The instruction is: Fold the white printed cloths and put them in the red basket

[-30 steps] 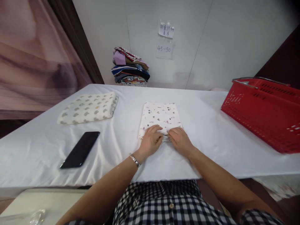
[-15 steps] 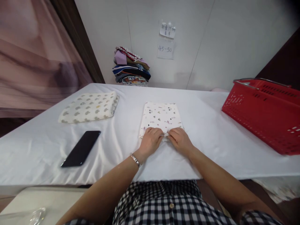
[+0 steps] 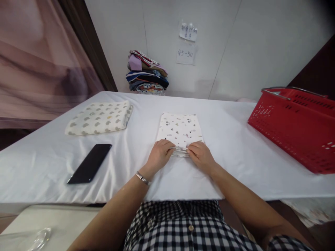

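A white folded cloth with small dark prints (image 3: 180, 128) lies on the white-covered table (image 3: 230, 139) straight in front of me. My left hand (image 3: 158, 157) grips its near edge from the left, fingers curled around the stacked layers. My right hand (image 3: 201, 157) grips the same near edge from the right, fingers curled too. The near edge is lifted slightly between the two hands. A bracelet sits on my left wrist.
A second folded cloth with grey prints (image 3: 101, 118) lies at the left. A black phone (image 3: 89, 168) rests near the table's front left. A red basket (image 3: 295, 123) stands at the right. A stack of folded clothes (image 3: 146, 72) sits by the back wall.
Both hands have curled tighter around the cloth's near edge and lifted it a little. My left hand has shifted slightly left.
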`<move>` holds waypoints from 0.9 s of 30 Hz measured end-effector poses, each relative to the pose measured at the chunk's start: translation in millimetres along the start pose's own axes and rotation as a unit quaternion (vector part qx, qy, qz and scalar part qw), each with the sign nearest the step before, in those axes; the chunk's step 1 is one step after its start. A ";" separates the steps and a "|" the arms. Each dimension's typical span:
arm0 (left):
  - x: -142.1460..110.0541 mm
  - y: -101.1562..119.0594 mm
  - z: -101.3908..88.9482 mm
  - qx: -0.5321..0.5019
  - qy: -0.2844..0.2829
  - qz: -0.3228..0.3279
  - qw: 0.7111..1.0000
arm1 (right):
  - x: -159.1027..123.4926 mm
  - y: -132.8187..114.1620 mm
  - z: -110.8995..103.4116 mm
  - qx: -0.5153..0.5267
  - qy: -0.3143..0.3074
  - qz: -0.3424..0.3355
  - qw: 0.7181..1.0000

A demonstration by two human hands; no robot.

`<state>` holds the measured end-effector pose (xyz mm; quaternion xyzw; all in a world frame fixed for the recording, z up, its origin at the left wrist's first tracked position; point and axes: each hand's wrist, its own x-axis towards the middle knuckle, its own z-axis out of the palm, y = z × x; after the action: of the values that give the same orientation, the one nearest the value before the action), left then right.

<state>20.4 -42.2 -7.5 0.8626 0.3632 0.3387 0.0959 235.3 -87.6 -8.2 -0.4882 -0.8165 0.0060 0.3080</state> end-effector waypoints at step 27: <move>-1.5 2.9 7.6 0.048 0.010 0.048 0.998 | -1.7 2.0 6.2 -0.050 -0.013 -0.031 0.998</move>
<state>26.3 -44.8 -12.8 0.8794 0.3379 0.3335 0.0342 234.3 -86.1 -14.7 -0.4775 -0.8342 -0.0380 0.2731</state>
